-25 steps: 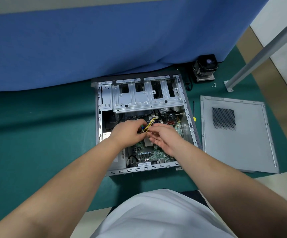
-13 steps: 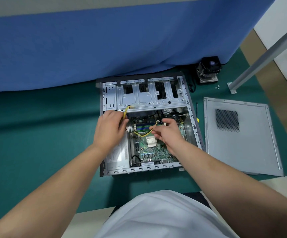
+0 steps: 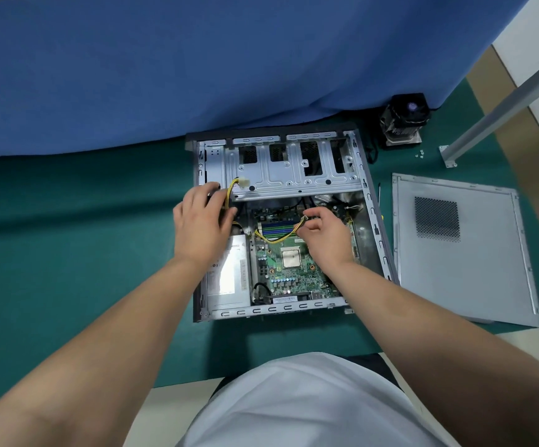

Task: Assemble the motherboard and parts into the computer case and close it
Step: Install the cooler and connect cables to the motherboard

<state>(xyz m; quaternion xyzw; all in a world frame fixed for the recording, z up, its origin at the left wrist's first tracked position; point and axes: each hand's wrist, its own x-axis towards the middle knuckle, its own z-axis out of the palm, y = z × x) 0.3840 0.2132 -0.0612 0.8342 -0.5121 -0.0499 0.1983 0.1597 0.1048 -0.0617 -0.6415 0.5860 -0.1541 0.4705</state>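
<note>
The open computer case lies flat on the green mat, with the green motherboard and its bare CPU inside. A grey power supply fills the case's left side. My left hand grips a bundle of yellow and black cables at the case's left wall; its white connector lies up on the drive bay plate. My right hand pinches a small connector on a yellow cable over the board's upper part, near the memory slots.
The loose side panel lies on the mat right of the case. A CPU cooler with fan stands at the back right, small screws beside it. A screwdriver lies along the case's right wall. A metal post's foot stands close by.
My hands have moved apart. The left hand drew its cable bundle up to the left wall, its connector now on the drive bay plate. The right hand carried its connector toward the board's upper right.
</note>
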